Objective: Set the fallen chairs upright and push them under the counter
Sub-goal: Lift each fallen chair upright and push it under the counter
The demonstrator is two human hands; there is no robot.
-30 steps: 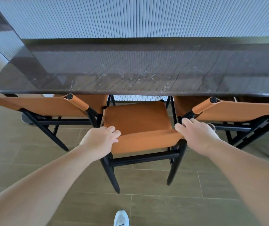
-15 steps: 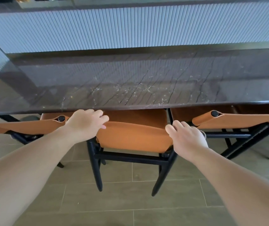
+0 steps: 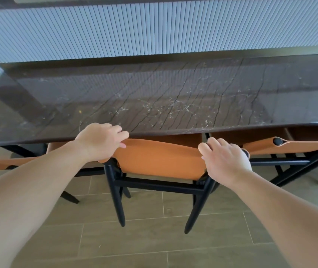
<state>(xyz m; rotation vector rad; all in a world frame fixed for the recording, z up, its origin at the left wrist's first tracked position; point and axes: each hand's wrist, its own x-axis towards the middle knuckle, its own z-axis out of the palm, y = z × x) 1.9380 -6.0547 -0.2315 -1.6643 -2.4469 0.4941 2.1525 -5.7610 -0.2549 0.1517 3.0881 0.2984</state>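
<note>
**Middle chair nearly tucked under the desk**

The step in hand is judged to be the push. An upright chair with orange leather backrest and black wooden frame (image 3: 160, 159) is held at its top rail, its seat already hidden beneath the dark veined stone desk (image 3: 154, 105). The left hand (image 3: 101, 141) is curled over the rail's left end, fingers gripping the leather; the right hand (image 3: 225, 159) is laid over the right end, fingers bent round it. Two more orange chairs, one at the left (image 3: 3, 163) and one at the right (image 3: 297, 145), are seen beside it under the desk. A short, even forward push is called for next, stopped before the knuckles meet the desk edge.
</note>
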